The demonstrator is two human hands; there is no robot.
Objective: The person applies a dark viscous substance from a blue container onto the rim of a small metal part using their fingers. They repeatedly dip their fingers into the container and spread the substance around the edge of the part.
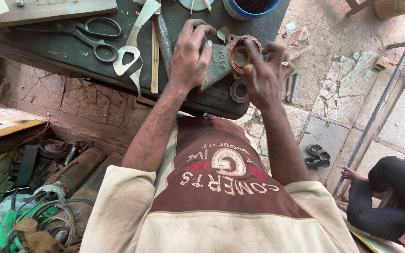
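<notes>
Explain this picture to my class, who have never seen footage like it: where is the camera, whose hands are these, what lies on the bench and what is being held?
There is one picture, taken by a camera worn on a person's head and looking down, so the chest and arms run up from the bottom edge. No machine is at work, only two bare hands. The left hand presses a grey metal part onto the dark green workbench. The right hand, which wears a ring, has its fingers on a reddish round ring at the top of that part. On the bench lie scissors, pale cut-out sheet, a wooden stick and a blue bucket. Another person sits on the stone floor at lower right, beside a pair of sandals.
</notes>
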